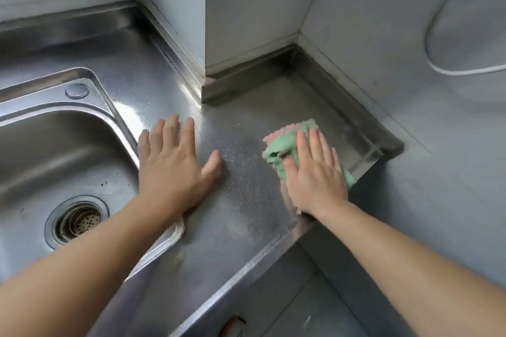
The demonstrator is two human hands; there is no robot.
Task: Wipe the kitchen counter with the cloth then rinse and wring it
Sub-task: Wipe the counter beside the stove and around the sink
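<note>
Fingers of the right hand (315,172) lie straight, pressing the green and pink cloth (284,142) flat on the steel counter (241,200), well right of the sink (54,161). The left hand (175,164) rests flat, fingers spread, just beside the sink's right rim.

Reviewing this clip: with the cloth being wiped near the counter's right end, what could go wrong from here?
1. The cloth under the right hand sits close to the counter edge; a stroute outward could push debris to the floor.
2. The left hand rests beside the sink rim and might slip in.
</note>
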